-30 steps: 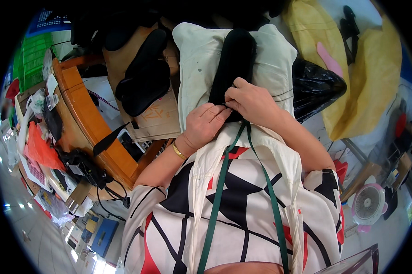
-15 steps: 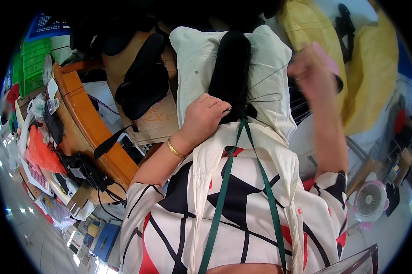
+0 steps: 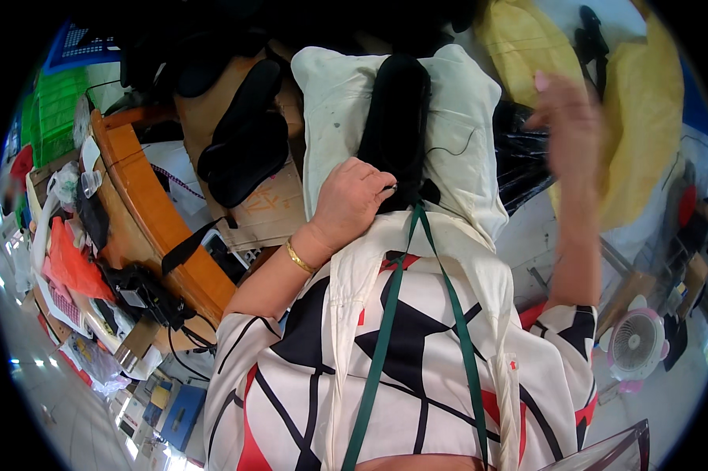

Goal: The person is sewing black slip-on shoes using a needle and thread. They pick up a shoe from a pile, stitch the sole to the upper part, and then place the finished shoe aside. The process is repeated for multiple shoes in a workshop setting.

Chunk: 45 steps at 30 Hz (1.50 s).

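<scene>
A black shoe (image 3: 399, 110) lies lengthwise on a pale cushion (image 3: 330, 102) on my lap, its open side facing up. My left hand (image 3: 351, 192) is closed on the shoe's near end, thumb and fingers pinched at its edge. A dark thread (image 3: 457, 152) curls from the shoe's right side over the cushion. Off to the right and raised, my right hand (image 3: 566, 118) is smeared by motion. Something pink shows at its fingertips, and whether it holds anything else cannot be made out.
More black shoes (image 3: 248, 145) rest on a cardboard box (image 3: 267, 208) at the left, beside an orange wooden frame (image 3: 146, 204). Yellow sacks (image 3: 640, 118) and black plastic (image 3: 519, 157) lie at the right. A small fan (image 3: 636, 343) stands lower right.
My right hand has moved farther right, away from the cushion. The straight stretch of thread that ran toward it no longer shows, and a loose curl lies there. My left hand stays put.
</scene>
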Each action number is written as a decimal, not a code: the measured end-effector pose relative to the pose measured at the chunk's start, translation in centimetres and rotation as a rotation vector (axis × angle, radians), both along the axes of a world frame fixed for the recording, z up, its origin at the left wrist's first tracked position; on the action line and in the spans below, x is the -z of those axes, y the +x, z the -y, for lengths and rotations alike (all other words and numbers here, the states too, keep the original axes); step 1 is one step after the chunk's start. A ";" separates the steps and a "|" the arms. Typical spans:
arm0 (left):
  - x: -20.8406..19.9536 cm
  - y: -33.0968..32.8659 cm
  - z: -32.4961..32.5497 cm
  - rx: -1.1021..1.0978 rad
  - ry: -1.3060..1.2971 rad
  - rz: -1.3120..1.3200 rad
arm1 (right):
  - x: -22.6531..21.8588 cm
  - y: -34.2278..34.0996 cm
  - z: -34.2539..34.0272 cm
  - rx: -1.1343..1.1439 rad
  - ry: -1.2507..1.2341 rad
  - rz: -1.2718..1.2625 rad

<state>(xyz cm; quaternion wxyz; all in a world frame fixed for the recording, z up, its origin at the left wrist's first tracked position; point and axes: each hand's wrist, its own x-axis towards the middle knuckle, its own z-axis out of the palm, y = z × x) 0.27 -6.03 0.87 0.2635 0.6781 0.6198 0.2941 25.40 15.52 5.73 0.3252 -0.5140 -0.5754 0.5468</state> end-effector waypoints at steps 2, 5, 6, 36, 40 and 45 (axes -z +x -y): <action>0.1 -0.1 0.1 -0.014 0.009 0.005 | 1.1 -3.5 4.9 -0.333 -0.329 0.115; 0.2 0.1 0.3 -0.064 0.043 -0.015 | 4.0 -5.6 10.0 -0.647 0.027 0.182; 0.3 0.2 0.4 -0.077 0.054 -0.037 | 4.5 -5.8 10.8 -0.690 0.099 0.207; 2.0 1.1 1.6 -0.255 0.058 0.053 | 5.2 -6.4 14.5 -0.752 0.429 0.452; 1.9 1.2 1.7 -0.257 0.052 0.069 | 5.7 -7.1 14.7 -0.753 0.475 0.463; 2.1 1.2 2.3 -0.242 0.118 0.042 | 6.3 -7.1 14.7 -0.729 0.414 0.401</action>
